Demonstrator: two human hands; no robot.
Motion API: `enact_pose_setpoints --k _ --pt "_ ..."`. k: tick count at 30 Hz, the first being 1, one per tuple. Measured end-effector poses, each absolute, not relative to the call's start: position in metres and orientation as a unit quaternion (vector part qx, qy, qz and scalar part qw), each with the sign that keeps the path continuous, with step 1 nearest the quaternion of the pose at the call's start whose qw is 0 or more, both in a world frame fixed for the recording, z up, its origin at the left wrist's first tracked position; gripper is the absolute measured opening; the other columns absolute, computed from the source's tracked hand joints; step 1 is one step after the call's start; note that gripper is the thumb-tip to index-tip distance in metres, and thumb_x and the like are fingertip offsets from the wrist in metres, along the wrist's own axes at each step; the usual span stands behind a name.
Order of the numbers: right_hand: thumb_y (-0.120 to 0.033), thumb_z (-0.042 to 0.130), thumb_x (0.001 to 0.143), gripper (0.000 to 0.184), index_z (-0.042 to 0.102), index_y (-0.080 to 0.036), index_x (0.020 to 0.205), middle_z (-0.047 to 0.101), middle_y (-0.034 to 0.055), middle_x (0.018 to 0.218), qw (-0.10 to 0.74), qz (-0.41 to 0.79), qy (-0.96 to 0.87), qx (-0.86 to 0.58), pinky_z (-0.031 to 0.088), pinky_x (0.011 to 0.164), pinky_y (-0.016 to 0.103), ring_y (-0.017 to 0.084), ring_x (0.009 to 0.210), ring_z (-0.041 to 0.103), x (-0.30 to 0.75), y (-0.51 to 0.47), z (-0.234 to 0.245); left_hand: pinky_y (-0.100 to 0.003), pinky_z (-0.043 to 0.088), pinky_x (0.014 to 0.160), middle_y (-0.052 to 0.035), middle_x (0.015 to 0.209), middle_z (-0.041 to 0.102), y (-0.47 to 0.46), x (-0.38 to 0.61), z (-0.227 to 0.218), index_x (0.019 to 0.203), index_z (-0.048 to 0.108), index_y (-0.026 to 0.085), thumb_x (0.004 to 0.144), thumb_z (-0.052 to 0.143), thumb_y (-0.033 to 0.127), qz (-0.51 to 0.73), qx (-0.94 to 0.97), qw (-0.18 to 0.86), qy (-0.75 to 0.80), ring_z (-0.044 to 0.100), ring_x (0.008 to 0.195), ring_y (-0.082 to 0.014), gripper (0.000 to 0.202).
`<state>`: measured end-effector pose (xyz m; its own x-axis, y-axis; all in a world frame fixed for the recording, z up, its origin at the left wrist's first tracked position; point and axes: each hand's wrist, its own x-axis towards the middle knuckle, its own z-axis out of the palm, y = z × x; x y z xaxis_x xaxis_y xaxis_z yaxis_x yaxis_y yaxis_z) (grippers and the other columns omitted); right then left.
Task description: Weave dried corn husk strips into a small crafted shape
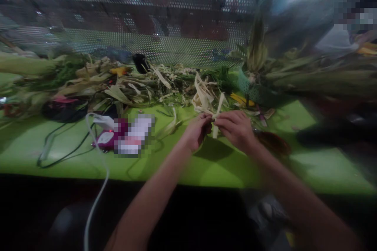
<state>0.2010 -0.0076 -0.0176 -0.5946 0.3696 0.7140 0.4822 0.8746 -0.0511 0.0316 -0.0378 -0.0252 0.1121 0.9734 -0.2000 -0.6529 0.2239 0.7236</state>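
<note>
My left hand (197, 131) and my right hand (235, 127) meet just above the green table. Between their pinched fingers is a pale dry leaf piece (203, 95) that looks like corn husk, its loose folds standing up beyond the fingertips. A narrow pale strip (220, 102) crosses upright at my right fingers, with its lower end hanging below them. My left fingers are closed at the base of the piece; my right fingers and thumb are closed on the strip. The exact contact point is partly hidden by the fingers.
Dry leaves and scraps (159, 82) heap along the back against a perforated screen (147, 43). At the left lie a power socket (106, 139) with a white cable (101, 196) and a blurred-out phone-like object (137, 133). A green basket (256, 88) holds leaves at the right.
</note>
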Motion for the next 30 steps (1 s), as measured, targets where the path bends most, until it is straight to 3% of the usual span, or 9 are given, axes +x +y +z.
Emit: enact_pose_setpoints --k 3,7,13,20,26,30 --pt "-0.015 0.064 0.085 0.015 0.071 -0.024 0.094 0.073 0.0029 0.091 0.443 -0.004 -0.855 -0.270 0.046 0.078 0.033 0.019 0.086 0.064 0.198 -0.012 -0.014 -0.016 0.022 0.045 0.0043 0.063 0.045 -0.037 0.031 -0.028 0.079 0.059 0.013 0.070 0.074 0.022 0.574 0.270 0.698 0.331 0.032 0.049 -0.0020 0.020" --pt "-0.022 0.067 0.085 0.004 0.071 -0.021 0.087 0.072 0.0011 0.082 0.509 0.137 -0.776 -0.347 0.046 0.067 0.028 0.015 0.072 0.062 0.194 -0.018 -0.007 -0.018 0.019 0.045 0.0009 0.067 0.053 -0.037 0.032 -0.029 0.080 0.062 0.012 0.074 0.070 0.025 0.568 0.321 0.680 0.335 0.028 0.048 -0.0020 0.016" --pt "-0.030 0.071 0.079 0.012 0.066 -0.019 0.078 0.063 -0.0025 0.069 0.534 0.308 -0.663 -0.424 0.042 0.060 0.025 0.012 0.062 0.054 0.190 -0.014 -0.005 -0.019 0.021 0.047 -0.0029 0.078 0.065 -0.041 0.035 -0.026 0.088 0.067 0.014 0.076 0.067 0.026 0.569 0.374 0.643 0.350 0.031 0.051 -0.0030 0.017" --pt "-0.032 0.073 0.077 0.018 0.062 -0.018 0.075 0.057 -0.0032 0.066 0.528 0.359 -0.645 -0.420 0.040 0.060 0.025 0.011 0.062 0.050 0.190 -0.013 -0.006 -0.019 0.027 0.050 0.0002 0.073 0.063 -0.043 0.039 -0.026 0.086 0.068 0.015 0.072 0.076 0.034 0.566 0.381 0.612 0.400 0.039 0.053 -0.0034 0.024" --pt "-0.037 0.078 0.071 0.027 0.058 -0.019 0.076 0.057 -0.0029 0.067 0.513 0.392 -0.634 -0.426 0.042 0.058 0.025 0.011 0.061 0.049 0.189 -0.009 -0.009 -0.020 0.034 0.057 0.0014 0.066 0.060 -0.043 0.040 -0.024 0.079 0.069 0.016 0.069 0.076 0.025 0.587 0.348 0.600 0.417 0.046 0.058 -0.0066 0.015" --pt "-0.040 0.074 0.075 0.024 0.064 -0.019 0.081 0.062 -0.0003 0.073 0.474 0.421 -0.660 -0.404 0.045 0.064 0.027 0.014 0.068 0.055 0.188 -0.006 -0.013 -0.021 0.037 0.060 0.0011 0.065 0.058 -0.042 0.039 -0.025 0.076 0.068 0.016 0.071 0.072 0.023 0.585 0.354 0.589 0.432 0.048 0.060 -0.0084 0.010"
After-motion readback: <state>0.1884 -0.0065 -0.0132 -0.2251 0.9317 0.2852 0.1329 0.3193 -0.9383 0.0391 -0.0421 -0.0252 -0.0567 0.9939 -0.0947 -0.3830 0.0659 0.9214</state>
